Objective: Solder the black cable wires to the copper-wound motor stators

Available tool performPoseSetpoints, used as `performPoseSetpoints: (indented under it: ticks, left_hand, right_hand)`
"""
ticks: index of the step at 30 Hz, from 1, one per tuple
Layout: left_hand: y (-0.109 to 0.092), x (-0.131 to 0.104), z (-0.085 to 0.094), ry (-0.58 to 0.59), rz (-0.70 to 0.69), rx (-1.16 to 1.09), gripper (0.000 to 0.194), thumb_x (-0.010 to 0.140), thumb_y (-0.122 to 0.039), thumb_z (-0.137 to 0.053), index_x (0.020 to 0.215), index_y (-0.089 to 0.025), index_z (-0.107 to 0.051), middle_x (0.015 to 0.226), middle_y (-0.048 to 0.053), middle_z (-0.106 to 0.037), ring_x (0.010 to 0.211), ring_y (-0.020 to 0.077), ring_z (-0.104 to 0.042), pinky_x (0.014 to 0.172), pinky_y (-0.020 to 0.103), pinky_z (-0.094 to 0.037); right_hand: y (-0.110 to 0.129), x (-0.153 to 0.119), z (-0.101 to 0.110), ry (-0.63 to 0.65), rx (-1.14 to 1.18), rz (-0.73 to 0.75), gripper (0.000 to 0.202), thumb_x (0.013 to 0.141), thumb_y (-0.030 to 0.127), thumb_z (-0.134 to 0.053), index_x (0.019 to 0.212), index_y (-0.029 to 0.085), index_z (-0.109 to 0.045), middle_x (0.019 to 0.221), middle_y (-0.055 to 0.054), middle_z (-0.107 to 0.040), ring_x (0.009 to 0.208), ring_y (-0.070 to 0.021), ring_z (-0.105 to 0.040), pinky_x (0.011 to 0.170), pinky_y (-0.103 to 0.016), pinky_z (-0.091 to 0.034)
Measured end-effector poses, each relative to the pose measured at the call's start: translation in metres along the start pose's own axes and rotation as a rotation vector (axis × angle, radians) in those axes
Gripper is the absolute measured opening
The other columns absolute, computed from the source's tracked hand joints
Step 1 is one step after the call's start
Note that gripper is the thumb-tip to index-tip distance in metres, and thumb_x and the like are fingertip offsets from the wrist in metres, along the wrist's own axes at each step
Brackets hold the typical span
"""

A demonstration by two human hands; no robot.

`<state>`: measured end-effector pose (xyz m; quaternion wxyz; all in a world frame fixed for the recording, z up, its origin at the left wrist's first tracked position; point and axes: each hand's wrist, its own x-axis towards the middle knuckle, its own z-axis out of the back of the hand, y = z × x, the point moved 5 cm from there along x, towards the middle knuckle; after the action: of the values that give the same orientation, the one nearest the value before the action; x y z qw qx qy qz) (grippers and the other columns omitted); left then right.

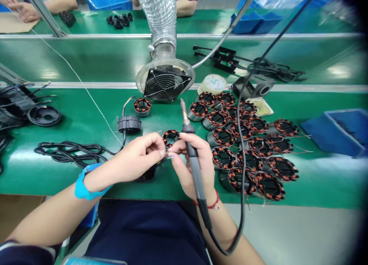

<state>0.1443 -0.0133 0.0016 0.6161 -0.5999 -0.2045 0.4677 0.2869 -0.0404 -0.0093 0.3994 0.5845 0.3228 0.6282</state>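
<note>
Close in front of me, my left hand (140,157) pinches thin wires between thumb and forefinger. A soldering iron (194,165) is held in my right hand (184,173), its tip pointing up and away toward the fan. The right thumb and forefinger also meet at the wires, beside the left fingertips. Just beyond the fingers sits a stator with copper windings (171,137), partly hidden by them. Coloured wire ends (170,156) show between the hands. Under the hands is a dark part (148,174), mostly covered. A thin pale strand (86,89) hangs down to my left wrist.
Several wound stators (222,137) crowd the right side, near a blue bin (339,131). A fume fan (165,84) hangs ahead. Leftward lie a coiled black cable (69,152), a round black housing (129,124) and another stator (142,107). The iron's cord (243,173) loops rightward. Co-workers' hands (25,11) show beyond.
</note>
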Motion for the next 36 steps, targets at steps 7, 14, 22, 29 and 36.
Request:
performPoseSetpoints:
  ticks: [7, 14, 22, 29, 36]
  left_hand:
    - [0.000, 0.000, 0.004, 0.091, 0.053, -0.100, 0.014, 0.090, -0.030, -0.052, 0.086, -0.016, -0.052, 0.067, -0.003, -0.056, 0.063, 0.0105, -0.051, 0.060, 0.023, -0.040]
    - [0.021, 0.029, 0.033, -0.135, 0.064, 0.095, 0.006, 0.078, -0.018, -0.052, 0.072, -0.016, -0.053, 0.060, -0.006, -0.046, 0.054, 0.0078, -0.039, 0.055, 0.022, -0.032]
    - [0.029, 0.044, 0.034, -0.130, 0.084, 0.216, 0.013, 0.082, -0.022, -0.052, 0.071, -0.016, -0.054, 0.059, -0.004, -0.053, 0.053, 0.0086, -0.043, 0.056, 0.023, -0.033]
    - [0.032, 0.043, 0.036, -0.155, 0.049, 0.252, 0.010, 0.084, -0.022, -0.050, 0.077, -0.016, -0.054, 0.064, -0.003, -0.056, 0.056, 0.0090, -0.046, 0.056, 0.024, -0.035]
    - [0.035, 0.042, 0.035, -0.147, 0.036, 0.243, 0.007, 0.084, -0.019, -0.050, 0.078, -0.017, -0.053, 0.064, -0.003, -0.055, 0.055, 0.0079, -0.044, 0.053, 0.022, -0.034]
  right_hand:
    - [-0.007, -0.004, -0.018, -0.116, 0.006, -0.004, 0.042, 0.087, 0.011, -0.059, 0.124, 0.030, -0.050, 0.086, 0.003, -0.063, 0.071, -0.0109, -0.064, 0.066, -0.026, -0.057]
    - [-0.029, 0.000, 0.000, -0.125, -0.112, -0.170, 0.038, 0.095, 0.026, -0.054, 0.132, 0.027, -0.050, 0.097, -0.003, -0.071, 0.082, -0.0166, -0.070, 0.079, -0.036, -0.061]
    - [-0.029, -0.023, 0.022, -0.331, -0.112, -0.054, 0.018, 0.091, 0.028, -0.061, 0.109, 0.025, -0.064, 0.081, 0.000, -0.067, 0.050, -0.0112, -0.061, 0.046, -0.027, -0.055]
    - [-0.030, -0.032, 0.020, -0.247, -0.111, -0.023, 0.015, 0.090, 0.023, -0.060, 0.105, 0.022, -0.061, 0.070, 0.002, -0.069, 0.047, -0.0132, -0.065, 0.043, -0.026, -0.055]
    - [-0.030, -0.030, 0.019, -0.243, -0.127, -0.055, 0.014, 0.091, 0.028, -0.061, 0.104, 0.021, -0.060, 0.068, 0.002, -0.070, 0.044, -0.0139, -0.065, 0.038, -0.025, -0.054]
